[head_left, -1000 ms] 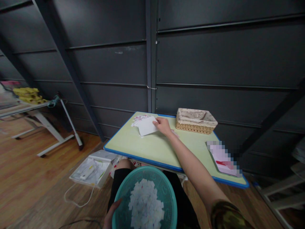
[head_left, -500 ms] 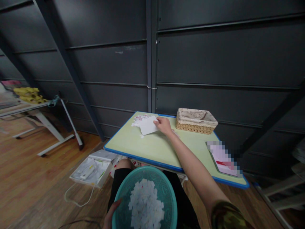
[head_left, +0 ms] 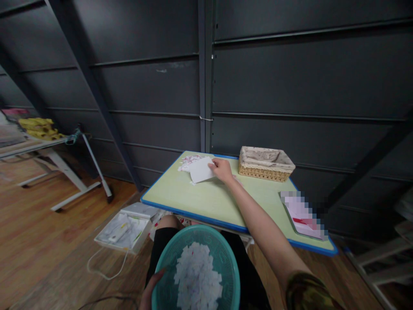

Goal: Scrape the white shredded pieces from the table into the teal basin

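Note:
My right hand (head_left: 222,168) pinches one edge of a white card (head_left: 201,169) above the far half of the table. Just behind and left of the card lies a heap of small white scraps with reddish marks (head_left: 187,161), partly covered by it. On my lap rests a green plastic basket (head_left: 232,262), with a pile of small white pieces (head_left: 197,275) inside. My left hand (head_left: 151,287) is closed on the basket's left rim; only its thumb side shows, and the other fingers are hidden.
A fabric-lined wicker basket (head_left: 265,172) stands at the table's (head_left: 180,202) back right. A pinkish flat item, partly pixelated (head_left: 303,221), lies at the right edge. An open white box (head_left: 121,232) with a cord sits on the floor at left. A dark panelled wall (head_left: 155,86) closes off the back.

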Motion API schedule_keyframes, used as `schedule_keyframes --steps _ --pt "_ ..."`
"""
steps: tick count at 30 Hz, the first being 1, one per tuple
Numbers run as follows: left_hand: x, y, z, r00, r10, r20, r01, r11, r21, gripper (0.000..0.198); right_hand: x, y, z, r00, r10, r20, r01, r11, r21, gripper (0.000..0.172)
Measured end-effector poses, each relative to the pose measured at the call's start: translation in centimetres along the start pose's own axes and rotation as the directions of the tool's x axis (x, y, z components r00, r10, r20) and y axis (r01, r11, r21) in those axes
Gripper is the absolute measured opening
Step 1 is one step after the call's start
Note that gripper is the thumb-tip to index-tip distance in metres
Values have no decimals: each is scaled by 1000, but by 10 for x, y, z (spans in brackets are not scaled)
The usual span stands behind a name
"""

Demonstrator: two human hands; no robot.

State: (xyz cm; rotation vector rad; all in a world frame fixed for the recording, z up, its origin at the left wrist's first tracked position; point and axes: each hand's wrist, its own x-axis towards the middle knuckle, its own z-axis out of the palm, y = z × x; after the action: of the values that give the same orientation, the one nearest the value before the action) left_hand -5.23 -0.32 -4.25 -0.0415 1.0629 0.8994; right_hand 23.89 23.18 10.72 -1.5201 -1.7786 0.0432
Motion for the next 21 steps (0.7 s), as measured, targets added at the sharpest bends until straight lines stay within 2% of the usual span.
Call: schedule_keyframes --steps 7,13,17,21 --pt "-5 -1 4 999 51 -9 -50 996 74 70 2 4 6 1000 -4 6 3 988 153 24" --pt "-11 0 9 984 163 -67 -154 981 120 84 1 4 6 1000 7 -25 -4 994 113 25" --pt "-15 2 13 983 153 -103 -139 982 129 79 -1 0 5 1000 -14 -2 14 996 86 27" --pt "-16 1 14 990 126 -62 -115 981 153 64 0 0 3 1000 3 25 -4 1000 24 24"
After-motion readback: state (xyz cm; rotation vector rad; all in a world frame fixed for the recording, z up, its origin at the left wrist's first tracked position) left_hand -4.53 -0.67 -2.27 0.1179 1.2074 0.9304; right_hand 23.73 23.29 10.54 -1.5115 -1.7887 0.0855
